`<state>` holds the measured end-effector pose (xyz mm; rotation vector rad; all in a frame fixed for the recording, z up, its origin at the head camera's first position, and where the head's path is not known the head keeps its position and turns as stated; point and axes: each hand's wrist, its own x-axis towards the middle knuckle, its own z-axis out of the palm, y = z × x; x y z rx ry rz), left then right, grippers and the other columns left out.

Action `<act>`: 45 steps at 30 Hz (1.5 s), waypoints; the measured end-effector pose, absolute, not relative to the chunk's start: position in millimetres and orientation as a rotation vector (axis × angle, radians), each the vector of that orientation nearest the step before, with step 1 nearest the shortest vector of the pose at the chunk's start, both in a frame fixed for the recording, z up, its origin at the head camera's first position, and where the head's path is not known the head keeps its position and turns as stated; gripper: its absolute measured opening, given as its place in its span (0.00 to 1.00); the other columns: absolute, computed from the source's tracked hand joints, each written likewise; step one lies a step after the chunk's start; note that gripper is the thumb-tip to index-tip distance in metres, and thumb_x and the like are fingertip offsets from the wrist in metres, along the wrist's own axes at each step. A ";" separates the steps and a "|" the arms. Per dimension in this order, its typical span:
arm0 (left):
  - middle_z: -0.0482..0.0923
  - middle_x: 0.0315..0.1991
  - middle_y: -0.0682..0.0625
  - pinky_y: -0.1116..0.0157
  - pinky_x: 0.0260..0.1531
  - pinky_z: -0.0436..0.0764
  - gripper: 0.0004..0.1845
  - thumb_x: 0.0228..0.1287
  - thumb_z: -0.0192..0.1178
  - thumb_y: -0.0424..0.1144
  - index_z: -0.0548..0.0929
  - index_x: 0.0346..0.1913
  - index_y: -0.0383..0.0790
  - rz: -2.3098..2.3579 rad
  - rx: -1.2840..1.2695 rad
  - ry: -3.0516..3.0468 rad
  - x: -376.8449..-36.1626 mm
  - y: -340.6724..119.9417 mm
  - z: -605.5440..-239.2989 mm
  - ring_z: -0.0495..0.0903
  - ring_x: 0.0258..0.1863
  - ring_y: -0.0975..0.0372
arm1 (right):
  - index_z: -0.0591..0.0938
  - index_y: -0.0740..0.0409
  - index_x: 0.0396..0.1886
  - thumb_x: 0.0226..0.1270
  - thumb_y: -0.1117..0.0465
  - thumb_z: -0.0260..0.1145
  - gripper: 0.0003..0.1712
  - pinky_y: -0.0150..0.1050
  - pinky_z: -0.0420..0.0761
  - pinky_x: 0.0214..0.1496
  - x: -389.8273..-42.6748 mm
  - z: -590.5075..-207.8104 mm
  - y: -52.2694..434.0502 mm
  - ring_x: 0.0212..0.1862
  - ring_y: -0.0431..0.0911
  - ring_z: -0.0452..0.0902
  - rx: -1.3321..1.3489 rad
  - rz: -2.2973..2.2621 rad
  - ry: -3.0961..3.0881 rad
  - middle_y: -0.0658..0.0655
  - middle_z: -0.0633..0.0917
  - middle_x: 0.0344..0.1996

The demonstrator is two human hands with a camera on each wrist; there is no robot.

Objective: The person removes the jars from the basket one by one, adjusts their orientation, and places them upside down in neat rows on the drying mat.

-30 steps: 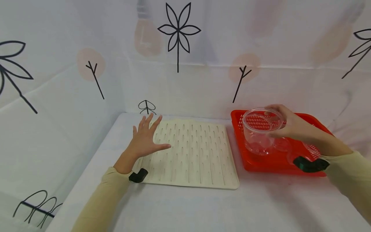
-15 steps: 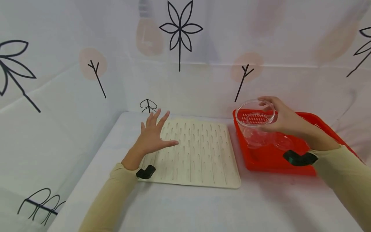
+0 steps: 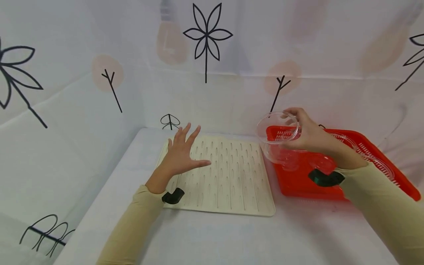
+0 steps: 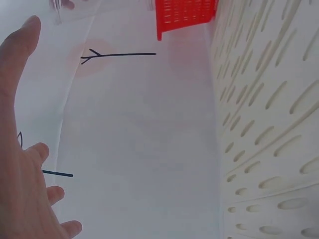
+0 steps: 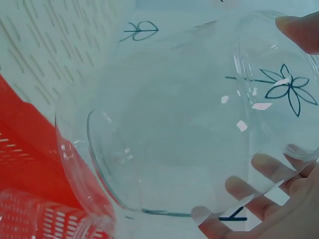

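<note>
My right hand point(image 3: 306, 134) grips a clear plastic bowl point(image 3: 277, 139) by its rim, tilted with the mouth facing left, in the air above the left edge of the red perforated basket point(image 3: 364, 173). In the right wrist view the bowl point(image 5: 189, 124) fills the frame, with my fingers point(image 5: 294, 30) curled over its rim. My left hand point(image 3: 181, 154) hovers with spread fingers over the left part of the cream ridged drying mat point(image 3: 228, 176). The left wrist view shows the palm point(image 4: 22, 164), the mat point(image 4: 269, 124) and the basket's corner point(image 4: 184, 15).
More clear containers point(image 3: 371, 158) lie in the red basket. White printed cloth walls point(image 3: 205, 73) close in the table at the back and left. White tabletop point(image 3: 215, 235) stretches in front of the mat. Black wrist cameras point(image 3: 322, 178) sit on both sleeves.
My right hand has lifted the clear bowl up and leftward from inside the basket toward the mat, tilting it. My left hand has drifted slightly right over the mat.
</note>
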<state>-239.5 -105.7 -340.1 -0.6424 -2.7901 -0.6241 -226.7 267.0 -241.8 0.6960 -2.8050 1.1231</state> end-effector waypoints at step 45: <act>0.32 0.74 0.56 0.37 0.60 0.48 0.61 0.39 0.66 0.69 0.39 0.73 0.62 -0.794 -0.810 -2.670 -242.5 -48.1 -320.7 0.34 0.71 0.53 | 0.61 0.59 0.64 0.42 0.64 0.75 0.48 0.59 0.76 0.43 -246.3 -260.2 208.2 0.55 0.57 0.57 0.919 1.014 -2.734 0.62 0.66 0.56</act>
